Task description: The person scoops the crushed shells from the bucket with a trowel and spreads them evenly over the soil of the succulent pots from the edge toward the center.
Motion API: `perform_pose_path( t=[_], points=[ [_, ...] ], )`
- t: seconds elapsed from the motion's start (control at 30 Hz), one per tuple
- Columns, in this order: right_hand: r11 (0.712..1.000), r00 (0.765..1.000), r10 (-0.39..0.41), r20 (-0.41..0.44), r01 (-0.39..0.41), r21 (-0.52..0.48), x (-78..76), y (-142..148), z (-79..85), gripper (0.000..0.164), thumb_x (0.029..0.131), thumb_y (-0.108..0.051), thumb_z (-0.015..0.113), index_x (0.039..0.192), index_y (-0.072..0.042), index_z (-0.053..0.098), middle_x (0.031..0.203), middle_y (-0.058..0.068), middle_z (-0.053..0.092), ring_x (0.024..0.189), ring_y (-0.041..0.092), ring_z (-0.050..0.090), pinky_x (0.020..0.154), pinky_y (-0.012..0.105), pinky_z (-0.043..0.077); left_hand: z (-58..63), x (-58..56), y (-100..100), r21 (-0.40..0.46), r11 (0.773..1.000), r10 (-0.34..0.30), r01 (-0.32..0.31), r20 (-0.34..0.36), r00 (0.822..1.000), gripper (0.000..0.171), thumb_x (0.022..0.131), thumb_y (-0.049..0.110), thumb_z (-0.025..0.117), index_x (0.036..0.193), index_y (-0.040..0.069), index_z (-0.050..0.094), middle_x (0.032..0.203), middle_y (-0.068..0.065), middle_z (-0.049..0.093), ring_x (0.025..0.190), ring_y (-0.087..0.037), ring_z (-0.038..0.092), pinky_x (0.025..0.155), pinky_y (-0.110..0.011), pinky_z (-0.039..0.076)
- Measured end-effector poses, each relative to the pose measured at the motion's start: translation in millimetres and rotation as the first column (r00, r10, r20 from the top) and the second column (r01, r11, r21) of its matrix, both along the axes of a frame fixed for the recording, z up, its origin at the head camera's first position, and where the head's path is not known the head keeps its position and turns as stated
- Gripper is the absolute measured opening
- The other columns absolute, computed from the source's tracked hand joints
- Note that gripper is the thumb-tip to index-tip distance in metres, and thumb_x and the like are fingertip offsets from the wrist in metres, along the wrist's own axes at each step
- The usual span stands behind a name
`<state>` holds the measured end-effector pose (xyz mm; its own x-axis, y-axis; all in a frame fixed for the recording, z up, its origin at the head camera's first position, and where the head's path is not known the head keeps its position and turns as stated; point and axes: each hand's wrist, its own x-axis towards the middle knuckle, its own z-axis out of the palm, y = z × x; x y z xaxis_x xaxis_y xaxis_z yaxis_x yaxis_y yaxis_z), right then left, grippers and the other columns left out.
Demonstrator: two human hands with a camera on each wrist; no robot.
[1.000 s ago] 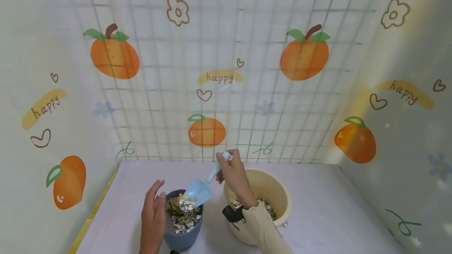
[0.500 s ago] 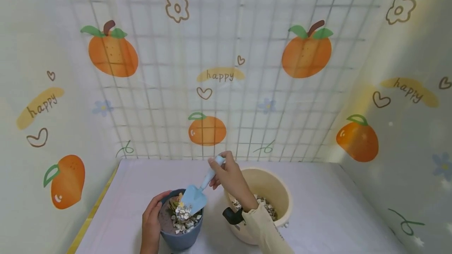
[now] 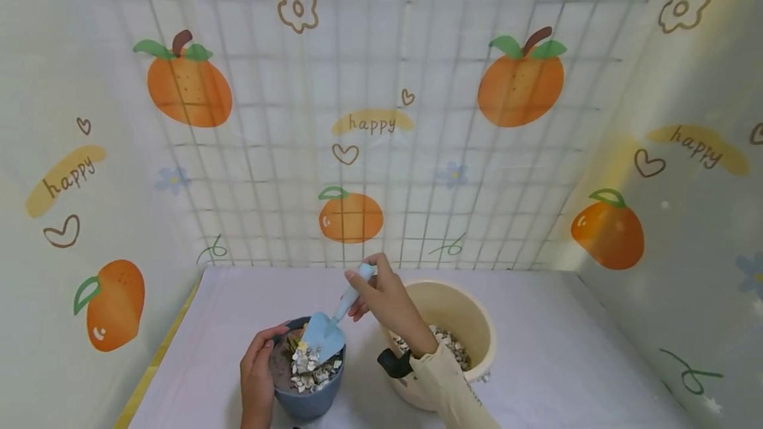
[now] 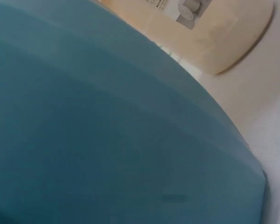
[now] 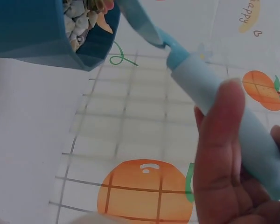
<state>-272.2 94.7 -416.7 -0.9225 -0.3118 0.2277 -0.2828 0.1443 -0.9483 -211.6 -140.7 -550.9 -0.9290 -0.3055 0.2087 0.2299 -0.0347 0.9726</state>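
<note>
My right hand (image 3: 387, 300) grips the handle of a light blue trowel (image 3: 324, 338), thumb along the handle in the right wrist view. The trowel's blade tilts down over a blue-grey flower pot (image 3: 310, 406), its tip at a heap of whitish stones (image 3: 306, 376). A small succulent (image 3: 293, 341) shows partly behind blade and stones; brownish soil fills the pot's left part. My left hand (image 3: 257, 373) holds the pot at its left side, fingers bent along the rim. In the left wrist view the pot's wall (image 4: 130, 126) fills most of the picture and no fingers show.
A cream bucket (image 3: 485, 343) with more stones (image 3: 450, 343) inside stands to the right, below my right forearm. A black wrist-camera piece (image 3: 395, 363) overlaps its front. Behind the white-covered table (image 3: 536, 349) hangs a fruit-printed curtain (image 3: 381, 171) over a wire grid.
My left hand has come onto the pot, which shifted slightly left. The trowel has moved left and down over the pot, and stones have slid off its tip into the heap.
</note>
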Motion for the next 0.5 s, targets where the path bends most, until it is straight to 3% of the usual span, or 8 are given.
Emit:
perform_pose_path(
  t=[0.5],
  points=[
    [0.997,0.998,0.069,-0.009,-0.069,-0.034,-0.8,-0.5,-1.6,0.041,0.106,-0.033,0.065,0.123,-0.006,0.04,0.079,0.016,0.074,0.066,0.034,0.074,0.065,0.046,0.063,3.7,3.2,7.8,-0.022,0.995,0.094,-0.095,-0.014,0.995,0.037,0.112,0.003,0.032,0.118,-0.005,0.067,0.127,-0.017,0.067,0.128,-0.019,0.053,0.105,-0.015,0.034]
  ],
)
